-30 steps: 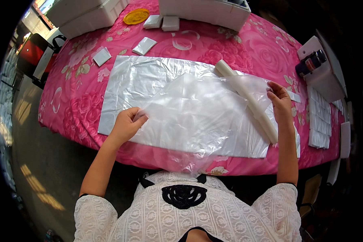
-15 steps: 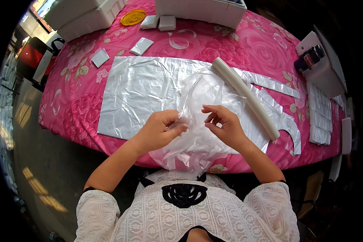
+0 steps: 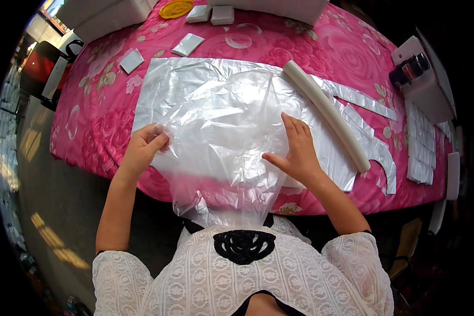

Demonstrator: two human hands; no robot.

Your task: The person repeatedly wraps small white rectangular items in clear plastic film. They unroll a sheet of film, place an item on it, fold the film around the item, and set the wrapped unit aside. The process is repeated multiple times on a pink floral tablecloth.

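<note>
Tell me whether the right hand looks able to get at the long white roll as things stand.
Probably yes: the right hand is spread open beside the clear plastic film, and the white roll lies just to its right, with nothing seen covering it.

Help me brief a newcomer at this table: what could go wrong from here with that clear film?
The left hand pinches the clear film, but the right hand is open at its other side, so that side might slip or fold over.

The film's lower part hangs past the near edge of the pink tablecloth and could catch on the white top.

The white roll looks unsecured; a bump from the right arm might shift it.
</note>
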